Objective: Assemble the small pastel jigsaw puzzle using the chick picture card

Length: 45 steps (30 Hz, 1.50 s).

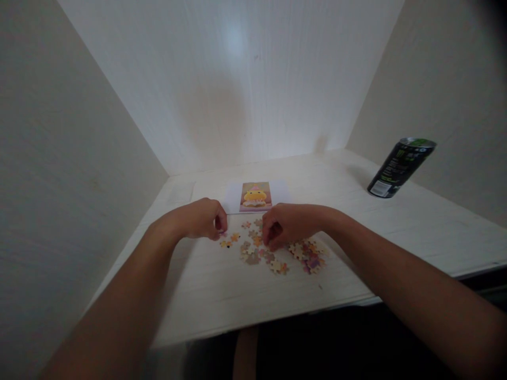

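Puzzle pieces (277,253) lie scattered mid-frame on the desk (222,295); left hand (200,218) pinches one piece, right hand (287,226) fingers curl onto the pile.

Matt cardboard puzzle pieces (277,253), glossy metal can (400,168).

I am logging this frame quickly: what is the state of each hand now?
Left hand: fingers curled, pinching at a small puzzle piece.
Right hand: curled over the loose puzzle pieces; a hold cannot be told.
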Available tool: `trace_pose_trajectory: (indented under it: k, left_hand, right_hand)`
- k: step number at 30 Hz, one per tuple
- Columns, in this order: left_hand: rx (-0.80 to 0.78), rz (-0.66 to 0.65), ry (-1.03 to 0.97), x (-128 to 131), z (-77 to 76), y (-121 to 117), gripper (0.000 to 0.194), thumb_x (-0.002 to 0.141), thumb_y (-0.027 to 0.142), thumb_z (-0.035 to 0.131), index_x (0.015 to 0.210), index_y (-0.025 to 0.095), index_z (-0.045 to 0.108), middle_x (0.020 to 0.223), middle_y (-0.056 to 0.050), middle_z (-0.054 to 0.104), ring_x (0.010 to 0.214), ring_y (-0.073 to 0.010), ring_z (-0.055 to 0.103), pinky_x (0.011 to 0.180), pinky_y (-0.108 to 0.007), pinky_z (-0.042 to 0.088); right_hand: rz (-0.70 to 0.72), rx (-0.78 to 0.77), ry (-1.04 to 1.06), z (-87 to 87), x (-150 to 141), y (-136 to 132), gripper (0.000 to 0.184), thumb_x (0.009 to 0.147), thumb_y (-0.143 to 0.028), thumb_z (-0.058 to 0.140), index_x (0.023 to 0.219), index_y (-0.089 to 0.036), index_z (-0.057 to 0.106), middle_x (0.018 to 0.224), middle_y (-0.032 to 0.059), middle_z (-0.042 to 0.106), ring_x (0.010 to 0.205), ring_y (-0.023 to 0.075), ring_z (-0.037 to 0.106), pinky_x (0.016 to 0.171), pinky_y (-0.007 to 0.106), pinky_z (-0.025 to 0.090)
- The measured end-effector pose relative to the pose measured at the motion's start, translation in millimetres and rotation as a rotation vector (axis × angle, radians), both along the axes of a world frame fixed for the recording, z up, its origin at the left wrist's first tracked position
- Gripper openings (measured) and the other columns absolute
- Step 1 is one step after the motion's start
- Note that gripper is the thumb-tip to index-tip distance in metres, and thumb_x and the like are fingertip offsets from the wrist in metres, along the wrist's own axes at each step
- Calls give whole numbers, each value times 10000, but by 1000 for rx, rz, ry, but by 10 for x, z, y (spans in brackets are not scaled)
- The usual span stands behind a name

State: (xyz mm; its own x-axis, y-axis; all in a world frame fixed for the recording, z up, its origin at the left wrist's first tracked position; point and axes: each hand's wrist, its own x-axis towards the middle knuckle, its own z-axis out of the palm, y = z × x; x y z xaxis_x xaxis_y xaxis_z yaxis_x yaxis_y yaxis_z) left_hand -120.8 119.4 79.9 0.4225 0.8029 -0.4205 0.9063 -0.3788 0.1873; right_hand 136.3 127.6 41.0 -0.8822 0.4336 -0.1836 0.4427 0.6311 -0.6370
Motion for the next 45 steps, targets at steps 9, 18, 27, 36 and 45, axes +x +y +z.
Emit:
trace_pose_trajectory:
  k: [9,18,27,36,45]
  left_hand:
    - [-79,-118,-162,145,50,-145,309,720,290,736,1007,194,674,848,9,651,749,-133,593,655,-238,437]
    - [-173,-218,-282,374,-87,-230,263,735,294,726,982,205,727,819,21,649,730,-130,573,642,-249,412]
    - [-96,-240,-292,316,-133,-183,217,768,248,616,931,213,755,830,18,670,701,-111,591,646,-228,421]
    - [-102,-231,-220,203,-49,-143,315,736,198,599,1014,210,746,844,18,673,713,-119,590,645,-228,434]
    - [-70,-131,-139,206,-27,-115,149,724,181,611,836,169,708,742,15,650,660,-120,580,577,-229,394]
  right_hand:
    - [-5,41,-8,21,-6,-15,198,839,-293,645,895,-135,750,738,32,697,621,112,570,580,226,416]
    - [-53,112,65,21,-36,-38,155,797,-273,657,854,-147,728,733,16,688,628,111,584,571,221,415]
    - [-101,97,113,31,-59,-66,148,794,-240,652,868,-147,739,716,12,684,612,101,566,556,214,409]
    - [-94,188,151,-13,-124,-102,210,808,-302,680,950,-167,754,751,18,688,624,112,575,572,227,412]
    - [-6,460,304,-181,-378,-230,167,851,-241,674,983,-194,764,1025,85,694,907,186,611,874,315,456]
